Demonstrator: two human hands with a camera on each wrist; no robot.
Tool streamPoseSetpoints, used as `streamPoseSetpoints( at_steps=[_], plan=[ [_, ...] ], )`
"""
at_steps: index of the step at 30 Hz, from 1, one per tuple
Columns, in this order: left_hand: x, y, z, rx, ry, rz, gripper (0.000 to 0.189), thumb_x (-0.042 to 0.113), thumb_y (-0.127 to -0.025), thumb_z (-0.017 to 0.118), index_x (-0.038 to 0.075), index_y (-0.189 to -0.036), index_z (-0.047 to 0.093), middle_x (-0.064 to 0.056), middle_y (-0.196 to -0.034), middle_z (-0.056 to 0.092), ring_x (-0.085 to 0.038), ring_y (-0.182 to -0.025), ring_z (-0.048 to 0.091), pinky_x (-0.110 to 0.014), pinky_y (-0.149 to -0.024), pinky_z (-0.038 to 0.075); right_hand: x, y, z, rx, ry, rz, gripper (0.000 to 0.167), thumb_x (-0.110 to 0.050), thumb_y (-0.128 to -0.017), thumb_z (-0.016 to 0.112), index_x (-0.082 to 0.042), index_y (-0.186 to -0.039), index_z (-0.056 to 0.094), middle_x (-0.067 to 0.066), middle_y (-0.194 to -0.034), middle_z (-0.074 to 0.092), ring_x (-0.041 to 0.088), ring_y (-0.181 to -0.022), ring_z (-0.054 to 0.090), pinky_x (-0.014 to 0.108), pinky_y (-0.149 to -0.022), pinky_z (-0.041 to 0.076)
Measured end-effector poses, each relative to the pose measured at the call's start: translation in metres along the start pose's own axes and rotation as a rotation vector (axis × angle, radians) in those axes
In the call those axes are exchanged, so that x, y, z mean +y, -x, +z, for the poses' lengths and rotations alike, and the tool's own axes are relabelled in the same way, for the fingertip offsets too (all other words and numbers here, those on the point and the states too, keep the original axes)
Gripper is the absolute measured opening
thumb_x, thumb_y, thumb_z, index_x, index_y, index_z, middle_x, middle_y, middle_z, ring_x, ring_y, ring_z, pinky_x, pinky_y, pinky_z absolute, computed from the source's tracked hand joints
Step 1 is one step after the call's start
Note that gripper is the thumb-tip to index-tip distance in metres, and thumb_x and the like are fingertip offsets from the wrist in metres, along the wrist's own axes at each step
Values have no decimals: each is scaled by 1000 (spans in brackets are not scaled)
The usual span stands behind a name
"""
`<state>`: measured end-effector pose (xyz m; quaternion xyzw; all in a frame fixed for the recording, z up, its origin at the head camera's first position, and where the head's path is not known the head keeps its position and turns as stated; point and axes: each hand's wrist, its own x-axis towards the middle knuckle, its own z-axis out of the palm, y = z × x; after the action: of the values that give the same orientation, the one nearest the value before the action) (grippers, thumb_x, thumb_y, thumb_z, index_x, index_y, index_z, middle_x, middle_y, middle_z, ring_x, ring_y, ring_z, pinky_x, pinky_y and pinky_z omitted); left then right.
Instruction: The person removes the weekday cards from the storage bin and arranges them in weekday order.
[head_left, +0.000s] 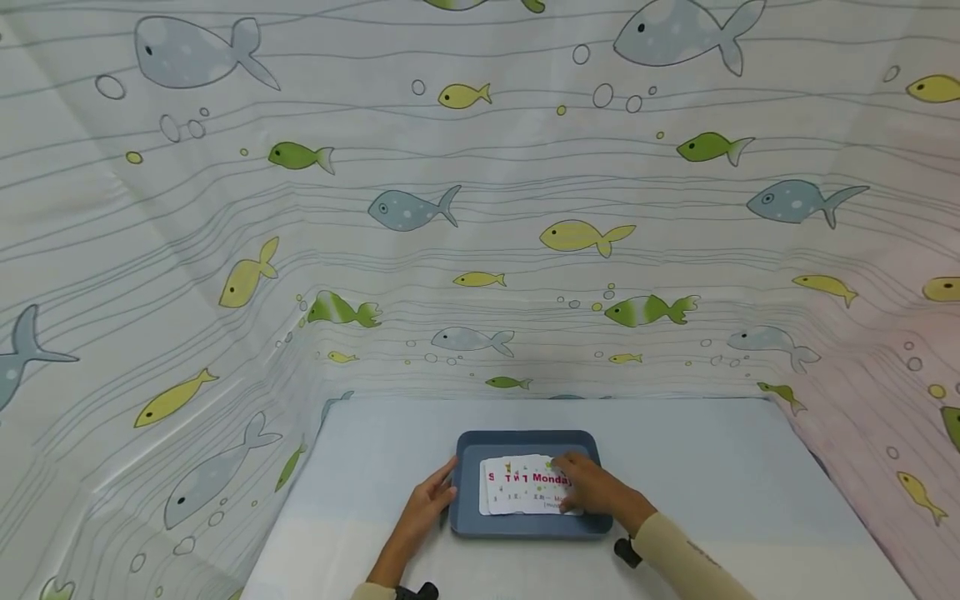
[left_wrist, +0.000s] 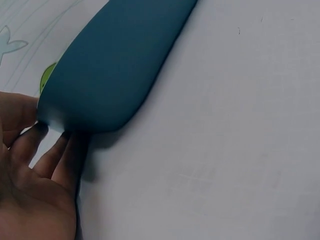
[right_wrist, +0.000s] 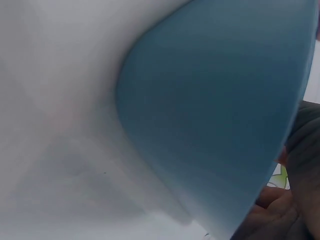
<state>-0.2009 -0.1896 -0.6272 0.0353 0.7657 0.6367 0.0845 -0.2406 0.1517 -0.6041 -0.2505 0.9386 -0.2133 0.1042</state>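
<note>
A shallow blue-grey tray (head_left: pixel 528 526) lies on the white table, with a fanned stack of word cards (head_left: pixel 517 492) inside. The top card reads "Monday" in red; only slivers of the others show at its left. My left hand (head_left: pixel 422 510) holds the tray's left edge. In the left wrist view, the fingertips (left_wrist: pixel 60 142) meet the tray's side (left_wrist: pixel 112 75) at one corner. Reaching over the tray's right side, my right hand (head_left: pixel 596 487) grips the right end of the cards, covering it. The tray's outer wall (right_wrist: pixel 210 110) hides most of that hand in the right wrist view.
The white table (head_left: pixel 697 475) extends on both sides of the tray. Behind and beside it hangs a white curtain (head_left: pixel 517 183) printed with fish. A small black device (head_left: pixel 627 552) sits at the right wrist, and another (head_left: pixel 426 592) at the left.
</note>
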Motion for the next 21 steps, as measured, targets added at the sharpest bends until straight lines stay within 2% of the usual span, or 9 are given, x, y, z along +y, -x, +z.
streamPoseSetpoints(
  at_steps=[3,7,10,15,21],
  plan=[
    [-1,-1,3,10,11,5,57,18,-101,59,5,-153,39,-16,-162,30,-42,-148,27,-43,-116,32,-1,1,-3,6,11,19,82,-30,-72,89,-9,-142,51,18,-131,53,30,-116,55,51,-99,52],
    [-1,1,3,8,11,4,57,18,-101,58,4,-153,38,-17,-162,29,-43,-147,28,-41,-115,35,-7,4,-4,10,-2,61,86,-29,-70,90,-10,-143,49,23,-134,47,32,-118,50,54,-99,51],
    [-2,3,1,-5,13,-2,58,19,-102,57,4,-153,37,-17,-162,28,-43,-147,27,-41,-114,34,-11,5,-1,12,-11,79,90,-30,-69,91,-9,-144,47,20,-132,45,29,-115,48,52,-98,52],
    [-1,1,1,-7,4,9,58,23,-102,57,4,-153,37,-16,-162,29,-43,-149,24,-42,-116,31,-10,3,-1,42,55,51,95,-32,-70,90,-2,-147,43,11,-119,43,22,-107,44,41,-91,54],
    [-3,-1,2,-13,-2,13,58,22,-103,55,3,-154,35,-17,-163,27,-43,-148,25,-43,-116,30,-5,0,-1,62,147,21,98,-38,-68,89,3,-145,43,8,-116,41,22,-110,42,39,-94,54]
  ],
)
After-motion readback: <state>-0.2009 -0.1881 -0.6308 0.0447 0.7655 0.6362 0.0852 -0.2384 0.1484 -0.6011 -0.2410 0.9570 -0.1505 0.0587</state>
